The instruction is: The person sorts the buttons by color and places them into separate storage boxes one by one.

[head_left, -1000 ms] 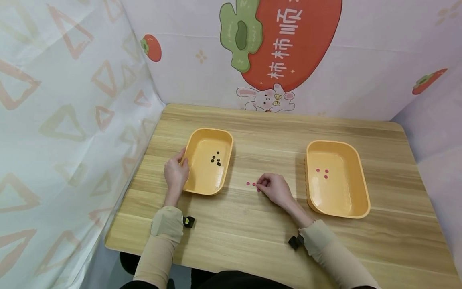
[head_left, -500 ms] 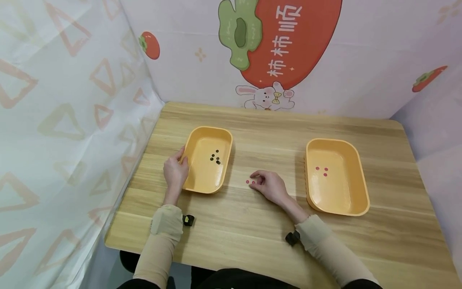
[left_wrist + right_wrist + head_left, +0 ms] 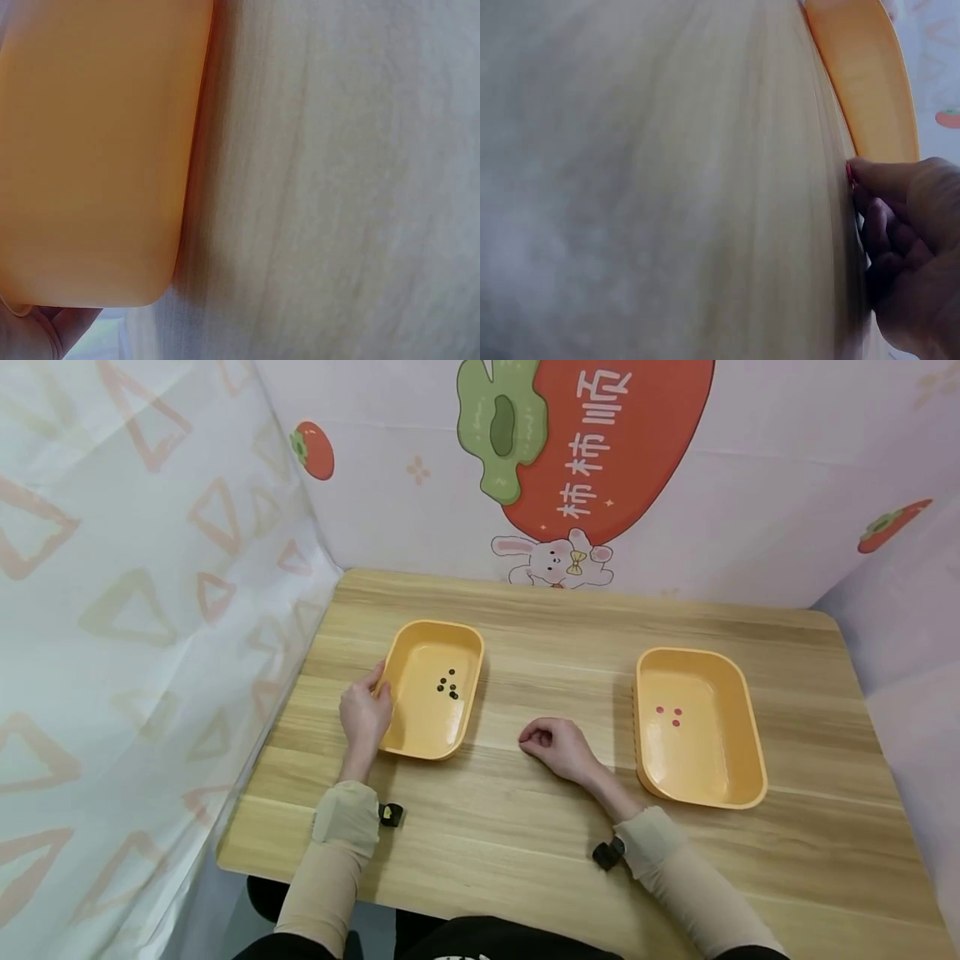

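Note:
My left hand (image 3: 364,714) grips the left wall of a yellow plastic bin (image 3: 420,727), its thumb at the rim. Several small black round pieces (image 3: 441,688) lie in that bin. In the left wrist view the bin's side wall (image 3: 97,165) stands on the wood, part of the hand (image 3: 37,334) at its end. Between the two bins, my right hand (image 3: 562,748) is low at the tabletop with thumb and fingertips together. The right wrist view shows a small red disc (image 3: 850,174) pinched at the thumb tip. The hand hides the tabletop beneath its fingers.
A second yellow bin (image 3: 738,743) stands to the right, with 3 small red discs (image 3: 677,712) inside. Both bins rest on a wooden table (image 3: 480,852). A printed cloth (image 3: 420,518) hangs behind the table, another at the left side.
The right hand has shifted slightly left over the red discs on the table, parted its fingers, then closed them. Those loose discs are out of sight now. The left hand stays on the bin.

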The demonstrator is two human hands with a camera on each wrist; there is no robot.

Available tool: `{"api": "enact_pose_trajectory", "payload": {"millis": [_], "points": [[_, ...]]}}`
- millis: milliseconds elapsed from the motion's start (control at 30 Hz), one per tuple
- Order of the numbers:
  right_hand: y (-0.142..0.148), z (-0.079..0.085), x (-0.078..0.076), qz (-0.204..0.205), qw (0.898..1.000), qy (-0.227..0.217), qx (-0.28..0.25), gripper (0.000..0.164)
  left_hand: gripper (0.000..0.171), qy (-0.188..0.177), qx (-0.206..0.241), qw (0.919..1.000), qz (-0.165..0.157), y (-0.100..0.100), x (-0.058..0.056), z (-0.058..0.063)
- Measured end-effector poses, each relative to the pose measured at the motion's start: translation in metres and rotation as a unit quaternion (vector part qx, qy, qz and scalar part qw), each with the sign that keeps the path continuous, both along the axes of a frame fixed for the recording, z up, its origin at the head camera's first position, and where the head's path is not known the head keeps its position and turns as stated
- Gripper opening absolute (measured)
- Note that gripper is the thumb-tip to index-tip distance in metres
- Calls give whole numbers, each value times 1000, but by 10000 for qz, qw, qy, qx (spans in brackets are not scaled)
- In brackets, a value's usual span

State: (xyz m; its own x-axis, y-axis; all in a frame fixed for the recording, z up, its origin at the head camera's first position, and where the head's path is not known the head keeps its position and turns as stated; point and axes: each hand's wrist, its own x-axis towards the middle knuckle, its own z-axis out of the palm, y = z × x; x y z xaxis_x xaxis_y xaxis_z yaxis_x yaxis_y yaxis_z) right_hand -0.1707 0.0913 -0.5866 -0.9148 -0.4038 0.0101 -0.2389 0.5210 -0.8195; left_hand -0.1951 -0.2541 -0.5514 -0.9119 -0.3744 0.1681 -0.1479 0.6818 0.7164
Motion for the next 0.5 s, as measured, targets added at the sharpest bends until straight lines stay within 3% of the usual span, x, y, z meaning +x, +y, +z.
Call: {"api": "enact_pose_trajectory", "payload": {"millis": [200,467,500], "points": [[9,0,-2,569,9981,-166,-151,5,42,21,-79,10000,16,-1,0,0],[17,-4,-5,673,9922,-497,-920,8,42,63,-26,10000,-73,0,1,2],[18,-3,-6,676,9910,-552,-1018,10,42,84,-48,9999,-42,-2,-1,-3]]}}
